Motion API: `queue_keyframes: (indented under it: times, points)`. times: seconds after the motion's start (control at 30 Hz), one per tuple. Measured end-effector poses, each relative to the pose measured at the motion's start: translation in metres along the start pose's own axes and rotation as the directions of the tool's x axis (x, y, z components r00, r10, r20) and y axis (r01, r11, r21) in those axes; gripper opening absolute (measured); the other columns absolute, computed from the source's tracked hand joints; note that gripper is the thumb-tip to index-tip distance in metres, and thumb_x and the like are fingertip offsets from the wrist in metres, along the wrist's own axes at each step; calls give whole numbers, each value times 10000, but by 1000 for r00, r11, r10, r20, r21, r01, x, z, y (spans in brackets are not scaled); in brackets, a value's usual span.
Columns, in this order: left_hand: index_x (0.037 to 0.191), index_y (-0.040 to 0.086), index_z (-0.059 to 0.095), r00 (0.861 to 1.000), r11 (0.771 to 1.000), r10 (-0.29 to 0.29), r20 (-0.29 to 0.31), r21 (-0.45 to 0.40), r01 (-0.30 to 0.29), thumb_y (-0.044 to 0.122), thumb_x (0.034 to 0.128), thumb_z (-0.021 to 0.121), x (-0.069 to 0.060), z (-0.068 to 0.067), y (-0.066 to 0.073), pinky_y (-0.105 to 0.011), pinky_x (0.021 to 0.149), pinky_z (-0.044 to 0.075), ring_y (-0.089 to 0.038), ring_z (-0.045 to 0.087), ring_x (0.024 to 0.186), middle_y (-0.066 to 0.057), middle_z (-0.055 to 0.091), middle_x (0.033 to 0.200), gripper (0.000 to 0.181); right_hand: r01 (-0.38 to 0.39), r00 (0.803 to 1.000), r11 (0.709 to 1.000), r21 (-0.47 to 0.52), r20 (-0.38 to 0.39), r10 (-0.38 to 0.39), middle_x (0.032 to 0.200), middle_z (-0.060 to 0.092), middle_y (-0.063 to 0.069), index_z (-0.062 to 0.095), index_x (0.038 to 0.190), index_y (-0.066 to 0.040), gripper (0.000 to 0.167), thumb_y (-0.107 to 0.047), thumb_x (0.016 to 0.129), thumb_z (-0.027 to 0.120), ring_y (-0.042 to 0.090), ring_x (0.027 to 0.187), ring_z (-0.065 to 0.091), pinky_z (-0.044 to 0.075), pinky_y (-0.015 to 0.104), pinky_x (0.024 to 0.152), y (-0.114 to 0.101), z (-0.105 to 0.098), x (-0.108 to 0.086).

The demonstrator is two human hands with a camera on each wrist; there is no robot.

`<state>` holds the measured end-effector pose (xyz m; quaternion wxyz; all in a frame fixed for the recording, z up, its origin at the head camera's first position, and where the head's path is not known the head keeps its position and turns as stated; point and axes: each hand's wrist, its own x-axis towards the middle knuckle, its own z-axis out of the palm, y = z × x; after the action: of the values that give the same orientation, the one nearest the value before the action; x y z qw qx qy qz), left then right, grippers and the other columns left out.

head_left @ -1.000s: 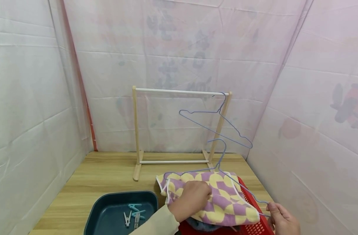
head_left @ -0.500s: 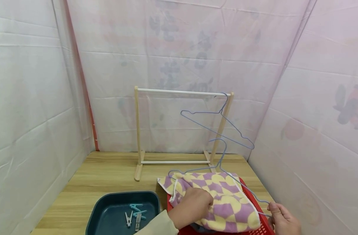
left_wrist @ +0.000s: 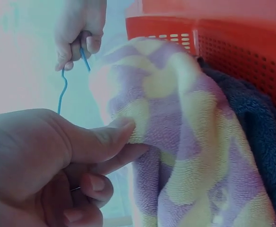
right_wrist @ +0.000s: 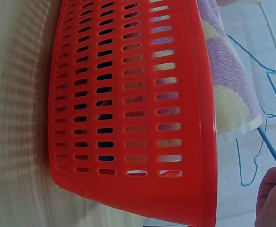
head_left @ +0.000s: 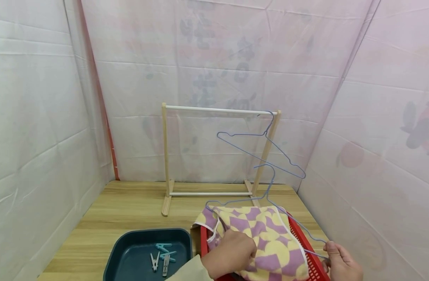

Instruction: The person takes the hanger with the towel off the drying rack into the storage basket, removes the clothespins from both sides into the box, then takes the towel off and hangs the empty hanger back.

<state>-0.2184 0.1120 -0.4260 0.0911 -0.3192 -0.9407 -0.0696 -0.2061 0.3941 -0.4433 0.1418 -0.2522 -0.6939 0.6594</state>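
Note:
A purple-and-yellow checked towel (head_left: 270, 238) with white edging lies across the red basket in the head view. My left hand (head_left: 232, 251) pinches it between thumb and index finger, plainest in the left wrist view (left_wrist: 88, 156). At the right, my right hand (head_left: 342, 263) grips one end of a blue wire hanger (head_left: 273, 175). The hanger's lower bar passes behind or under the towel, which covers most of it. Its hook and shoulders stick out above the cloth. In the right wrist view only part of the right hand (right_wrist: 275, 196) shows.
Under the towel stands a red perforated basket (right_wrist: 194, 118) holding dark blue cloth (left_wrist: 258, 118). A dark green tray (head_left: 112, 253) with several clothespins (head_left: 165, 265) is at left. Behind, a wooden rack (head_left: 166, 152) bears another blue hanger (head_left: 242, 150).
The towel's near part has come down toward the front of the basket with my left hand pinching it. The held hanger has shifted slightly right.

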Motion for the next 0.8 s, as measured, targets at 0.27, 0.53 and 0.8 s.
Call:
queue_keyframes:
  times: [0.27, 0.53, 0.8]
  points:
    - [520, 281, 585, 995, 999, 13, 103, -51, -8, 230, 840, 771, -3, -2, 4, -269, 587, 305, -15, 387, 538, 165, 408, 484, 374, -8, 999, 999, 44, -43, 10, 545, 532, -49, 670, 697, -278, 357, -506, 956, 578, 128, 460, 503, 419, 299, 421, 1, 3, -1]
    - [626, 309, 678, 970, 988, 66, 235, -154, -30, 242, 889, 744, -3, -5, 5, -232, 630, 324, 11, 427, 575, 189, 471, 537, 279, 33, 997, 993, 113, -76, -24, 558, 563, -82, 683, 703, -262, 341, -471, 959, 602, 119, 435, 492, 394, 262, 421, 2, 5, 0]
    - [619, 333, 689, 964, 993, 92, 250, -99, -69, 191, 836, 746, -5, -4, 5, -232, 618, 329, 36, 425, 581, 233, 513, 570, 266, 6, 997, 972, 237, -72, 11, 655, 588, -131, 715, 718, -248, 292, -409, 948, 636, 110, 426, 483, 393, 258, 413, 1, 5, 2]
